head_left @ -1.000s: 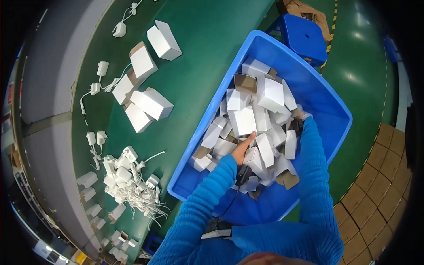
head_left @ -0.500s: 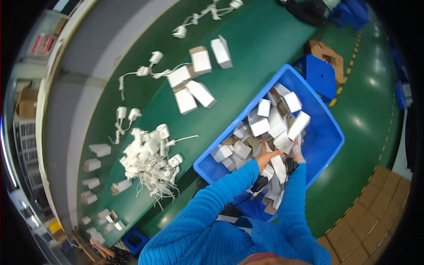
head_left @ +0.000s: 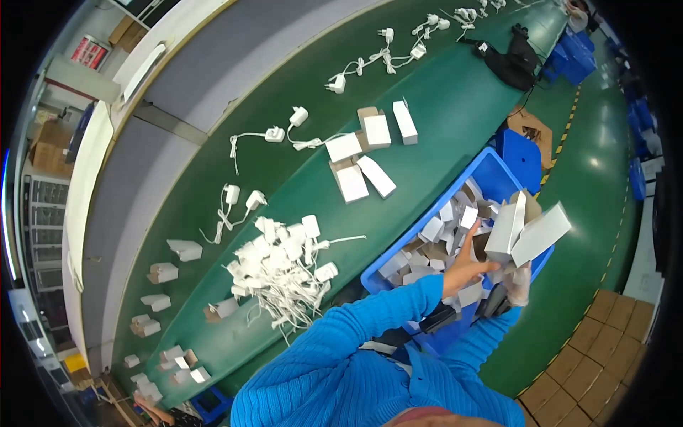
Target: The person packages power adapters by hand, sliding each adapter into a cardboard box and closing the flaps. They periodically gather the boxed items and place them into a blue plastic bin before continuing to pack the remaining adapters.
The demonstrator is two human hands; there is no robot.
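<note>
My right hand (head_left: 518,285), which looks thinly gloved, grips several white cardboard boxes from below. One white box (head_left: 504,231) stands upright beside a tilted one (head_left: 542,233), above the right side of a blue bin (head_left: 384,265). The boxes hide part of my right fingers. My left hand (head_left: 464,272) is over the bin with index finger and thumb spread wide, just left of the held boxes; whether its thumb touches them I cannot tell. Below both hands lie many loose white boxes (head_left: 432,229), some showing brown insides.
On the green conveyor belt (head_left: 427,153) left of the bin lie a heap of white plug adapters with cables (head_left: 281,260) and several open white boxes (head_left: 352,183). More adapters (head_left: 336,84) line the far side. A black bag (head_left: 509,60) lies farther up; brown cartons (head_left: 580,363) cover the lower right floor.
Both hands were down among the boxes in the bin. My right hand has come up and right with several white boxes; my left stays over the bin. The whole view has shifted.
</note>
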